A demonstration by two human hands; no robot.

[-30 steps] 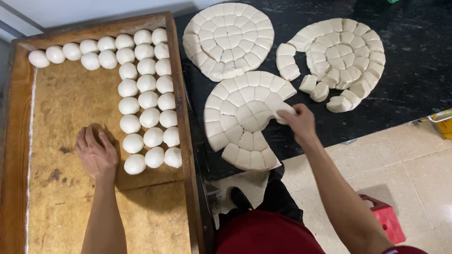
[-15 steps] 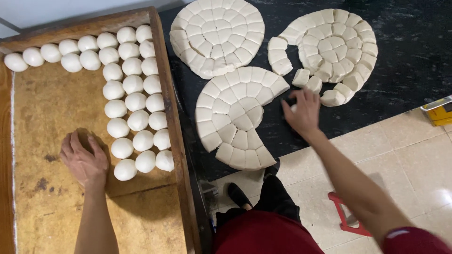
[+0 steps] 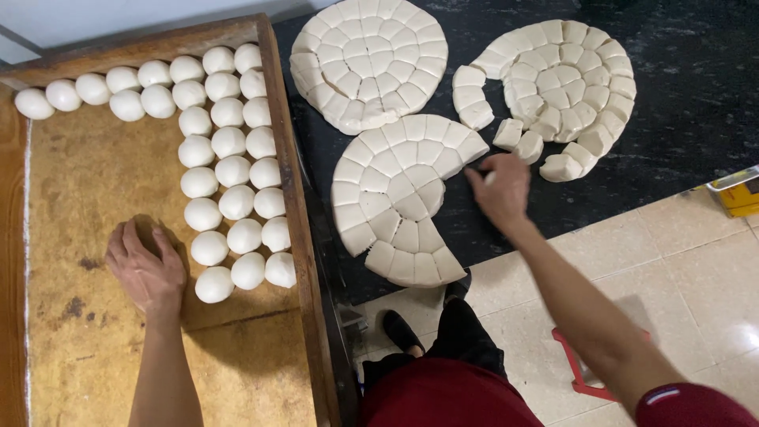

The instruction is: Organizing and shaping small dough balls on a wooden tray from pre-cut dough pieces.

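Wooden and shallow, the tray (image 3: pixel 286 158) sits at the left of the view, its floor dusted and stained, and it holds rolled dough balls (image 3: pixel 229 170) packed in 1 row along the far rim and then in 3 tight columns down its right wall, each ball touching its neighbours, an arrangement that leaves the rest of the tray floor free. The left hand (image 3: pixel 146 269) lies palm down on that floor just left of the lowest balls, its fingers curved over something hidden beneath; whether it covers a piece of dough cannot be told, so its grip stays uncertain. On the dark bench (image 3: pixel 696 103) to the right lie 3 flat rounds of dough scored into small blocks. The far round (image 3: pixel 368 63) is nearly whole, the right-hand round (image 3: pixel 565 79) has loose pieces broken away at its lower edge, and the near round (image 3: pixel 399 198) is missing a wedge on its right side. The right hand (image 3: pixel 500 190) hovers in that gap, beside the near round's cut edge and below 2 loose pieces (image 3: pixel 518 141), fingers drawn together as though pinching something small and pale, though what it pinches is too slight to name. A yellow box (image 3: pixel 739 194) shows at the right edge.
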